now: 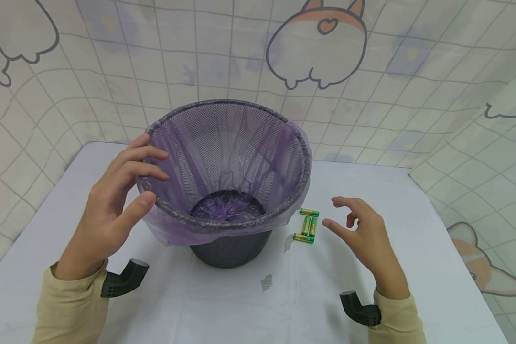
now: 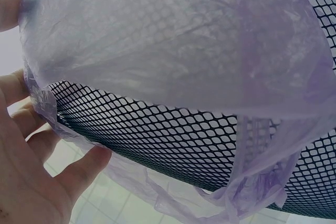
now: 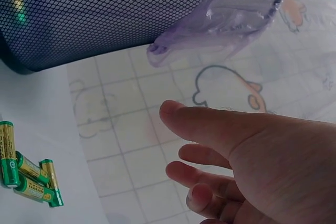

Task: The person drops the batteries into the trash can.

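- Now, nearest, black wrist cameras ride both sleeves, likely angled to watch each hand's work.
- Right hand hovers just beside the batteries, thumb and forefinger parted, gripping nothing; that gap looks suited to small cylinders.
- Four green-and-yellow batteries lie sideways on the white tabletop, close to the bin's right.
- Left hand grips the mesh waste bin by its rim, presumably steadying it.
- Purple liner folds over that rim, probably against slipping.
- Behind, corgi-print cloth hangs.
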`<action>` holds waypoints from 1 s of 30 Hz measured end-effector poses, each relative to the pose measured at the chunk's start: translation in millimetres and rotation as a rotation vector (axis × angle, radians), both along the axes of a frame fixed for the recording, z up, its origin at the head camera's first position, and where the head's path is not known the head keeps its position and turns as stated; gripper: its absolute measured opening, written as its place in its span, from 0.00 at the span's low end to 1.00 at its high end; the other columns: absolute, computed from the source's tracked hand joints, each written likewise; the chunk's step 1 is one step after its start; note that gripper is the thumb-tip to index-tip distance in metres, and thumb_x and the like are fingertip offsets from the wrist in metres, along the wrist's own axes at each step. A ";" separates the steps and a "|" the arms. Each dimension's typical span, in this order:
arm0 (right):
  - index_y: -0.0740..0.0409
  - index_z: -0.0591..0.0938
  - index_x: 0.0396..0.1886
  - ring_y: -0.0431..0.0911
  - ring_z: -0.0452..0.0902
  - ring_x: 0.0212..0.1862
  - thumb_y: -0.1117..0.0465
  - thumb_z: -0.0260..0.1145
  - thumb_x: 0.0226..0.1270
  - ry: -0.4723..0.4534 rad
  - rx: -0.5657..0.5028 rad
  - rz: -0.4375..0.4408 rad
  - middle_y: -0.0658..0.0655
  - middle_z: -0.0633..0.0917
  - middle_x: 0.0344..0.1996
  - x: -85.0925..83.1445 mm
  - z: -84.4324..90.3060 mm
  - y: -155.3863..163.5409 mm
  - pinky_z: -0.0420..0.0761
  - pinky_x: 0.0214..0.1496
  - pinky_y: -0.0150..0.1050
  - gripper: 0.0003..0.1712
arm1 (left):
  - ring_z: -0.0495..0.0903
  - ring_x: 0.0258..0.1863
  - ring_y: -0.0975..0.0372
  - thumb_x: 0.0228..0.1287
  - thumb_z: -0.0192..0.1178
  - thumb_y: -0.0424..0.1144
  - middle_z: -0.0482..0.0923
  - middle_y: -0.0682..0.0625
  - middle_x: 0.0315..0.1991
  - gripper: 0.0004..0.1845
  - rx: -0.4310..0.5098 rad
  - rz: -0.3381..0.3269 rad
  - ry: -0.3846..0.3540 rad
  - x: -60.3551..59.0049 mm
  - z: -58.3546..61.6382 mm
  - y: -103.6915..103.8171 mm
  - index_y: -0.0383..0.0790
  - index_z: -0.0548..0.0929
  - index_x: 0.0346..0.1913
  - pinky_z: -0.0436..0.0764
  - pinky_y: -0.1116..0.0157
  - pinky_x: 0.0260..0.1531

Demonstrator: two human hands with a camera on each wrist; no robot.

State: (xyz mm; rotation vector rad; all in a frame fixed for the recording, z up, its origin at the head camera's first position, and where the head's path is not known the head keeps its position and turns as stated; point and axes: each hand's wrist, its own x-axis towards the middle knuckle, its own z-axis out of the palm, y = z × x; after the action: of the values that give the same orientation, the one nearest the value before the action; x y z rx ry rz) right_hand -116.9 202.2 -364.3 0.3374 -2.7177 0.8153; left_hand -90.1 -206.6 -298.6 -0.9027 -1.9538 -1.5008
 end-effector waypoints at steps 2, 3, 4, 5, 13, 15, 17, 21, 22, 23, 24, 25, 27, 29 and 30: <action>0.54 0.80 0.55 0.41 0.66 0.32 0.61 0.76 0.53 -0.008 -0.002 0.007 0.55 0.84 0.45 -0.9 -1.6 0.9 0.65 0.29 0.29 0.27 | 0.53 0.74 0.43 0.62 0.53 0.27 0.73 0.41 0.58 0.09 0.007 -0.006 0.002 -0.3 0.1 0.2 0.22 0.77 0.41 0.60 0.60 0.76; 0.55 0.80 0.55 0.41 0.66 0.31 0.61 0.75 0.53 -0.012 -0.003 0.009 0.55 0.84 0.45 -1.3 -2.4 1.3 0.66 0.29 0.29 0.27 | 0.53 0.74 0.43 0.62 0.53 0.27 0.73 0.41 0.58 0.09 0.010 -0.009 0.002 -0.4 0.1 0.3 0.22 0.77 0.41 0.60 0.60 0.76; 0.55 0.80 0.55 0.41 0.66 0.32 0.61 0.75 0.54 -0.016 -0.003 0.011 0.55 0.84 0.45 -1.5 -3.0 1.4 0.66 0.29 0.29 0.27 | 0.53 0.74 0.43 0.62 0.53 0.27 0.73 0.41 0.58 0.09 0.014 -0.011 0.002 -0.4 0.1 0.5 0.21 0.77 0.41 0.59 0.60 0.76; 0.55 0.80 0.55 0.41 0.66 0.32 0.61 0.75 0.54 -0.020 -0.003 0.011 0.55 0.84 0.45 -1.8 -3.7 1.6 0.66 0.29 0.29 0.27 | 0.53 0.74 0.43 0.62 0.53 0.27 0.73 0.41 0.58 0.09 0.016 -0.013 0.002 -0.5 0.1 0.5 0.21 0.77 0.41 0.59 0.60 0.76; 0.56 0.79 0.56 0.44 0.67 0.32 0.61 0.75 0.54 -0.055 0.001 -0.001 0.56 0.84 0.45 -4.1 -7.8 1.0 0.66 0.27 0.29 0.28 | 0.53 0.74 0.43 0.63 0.53 0.28 0.73 0.41 0.58 0.09 0.016 -0.015 0.005 -0.7 0.0 0.8 0.21 0.77 0.41 0.59 0.60 0.76; 0.56 0.79 0.56 0.44 0.67 0.32 0.60 0.75 0.54 -0.062 0.002 -0.007 0.57 0.84 0.46 -4.8 -8.6 0.8 0.66 0.28 0.29 0.28 | 0.53 0.74 0.43 0.63 0.54 0.28 0.73 0.41 0.58 0.10 0.016 -0.016 0.007 -0.8 0.0 0.8 0.21 0.77 0.41 0.59 0.60 0.76; 0.56 0.79 0.56 0.45 0.68 0.32 0.60 0.75 0.54 -0.068 0.005 -0.011 0.57 0.84 0.46 -5.6 -9.6 0.8 0.66 0.28 0.29 0.27 | 0.53 0.74 0.43 0.63 0.54 0.28 0.73 0.41 0.58 0.10 0.017 -0.017 0.009 -1.0 -0.2 0.8 0.21 0.77 0.41 0.58 0.59 0.76; 0.56 0.79 0.55 0.45 0.68 0.32 0.60 0.74 0.55 -0.081 0.010 -0.016 0.58 0.84 0.45 -6.6 -11.8 1.2 0.66 0.29 0.30 0.27 | 0.53 0.74 0.43 0.63 0.54 0.28 0.73 0.41 0.58 0.10 0.020 -0.019 0.006 -0.8 -0.6 0.6 0.21 0.76 0.41 0.59 0.60 0.76; 0.56 0.79 0.55 0.45 0.67 0.32 0.60 0.74 0.55 -0.085 0.009 -0.016 0.58 0.84 0.45 -6.8 -12.3 1.3 0.66 0.29 0.30 0.26 | 0.52 0.74 0.43 0.63 0.54 0.28 0.73 0.41 0.58 0.10 0.021 -0.020 0.005 -0.9 -0.6 0.6 0.21 0.77 0.41 0.58 0.60 0.76; 0.57 0.79 0.55 0.45 0.68 0.33 0.60 0.74 0.55 -0.087 0.010 -0.017 0.58 0.84 0.45 -7.0 -12.9 1.5 0.66 0.29 0.30 0.26 | 0.53 0.74 0.43 0.63 0.54 0.28 0.73 0.41 0.58 0.10 0.022 -0.022 0.006 -1.0 -0.7 0.7 0.21 0.77 0.41 0.58 0.60 0.76; 0.57 0.79 0.55 0.45 0.68 0.33 0.60 0.74 0.55 -0.090 0.008 -0.017 0.58 0.84 0.45 -7.2 -13.6 1.5 0.66 0.29 0.30 0.26 | 0.53 0.74 0.43 0.63 0.54 0.28 0.73 0.41 0.58 0.10 0.021 -0.020 0.005 -1.0 -0.6 0.6 0.21 0.77 0.41 0.58 0.60 0.76; 0.57 0.79 0.55 0.45 0.68 0.33 0.60 0.74 0.55 -0.092 0.009 -0.016 0.58 0.84 0.46 -7.4 -14.2 1.4 0.66 0.28 0.30 0.26 | 0.53 0.74 0.43 0.63 0.54 0.28 0.73 0.41 0.58 0.09 0.021 -0.020 0.005 -1.0 -0.5 0.7 0.21 0.77 0.41 0.59 0.60 0.76; 0.57 0.79 0.55 0.45 0.68 0.33 0.61 0.74 0.55 -0.095 0.007 -0.016 0.58 0.84 0.45 -8.1 -15.9 1.8 0.66 0.28 0.30 0.26 | 0.53 0.74 0.43 0.63 0.54 0.28 0.74 0.41 0.58 0.09 0.022 -0.019 0.005 -0.9 -0.3 0.8 0.21 0.77 0.41 0.59 0.60 0.76; 0.57 0.79 0.55 0.45 0.68 0.33 0.61 0.74 0.55 -0.099 0.004 -0.013 0.58 0.84 0.46 -8.7 -17.6 1.9 0.66 0.28 0.29 0.26 | 0.53 0.74 0.43 0.63 0.54 0.28 0.74 0.41 0.58 0.09 0.021 -0.017 0.005 -0.7 -0.1 0.9 0.21 0.77 0.41 0.59 0.59 0.76; 0.57 0.79 0.55 0.45 0.68 0.33 0.60 0.74 0.55 -0.102 0.002 -0.012 0.58 0.84 0.46 -9.1 -18.5 1.9 0.67 0.28 0.29 0.26 | 0.53 0.74 0.43 0.63 0.54 0.28 0.74 0.41 0.58 0.09 0.020 -0.015 0.002 -0.5 0.1 0.8 0.21 0.77 0.41 0.59 0.60 0.76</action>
State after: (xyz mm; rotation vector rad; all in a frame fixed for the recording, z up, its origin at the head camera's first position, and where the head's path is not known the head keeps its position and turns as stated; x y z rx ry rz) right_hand -126.0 204.1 -382.8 0.2869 -2.8124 0.8483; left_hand -90.6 -205.8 -298.5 -0.9122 -1.9307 -1.5246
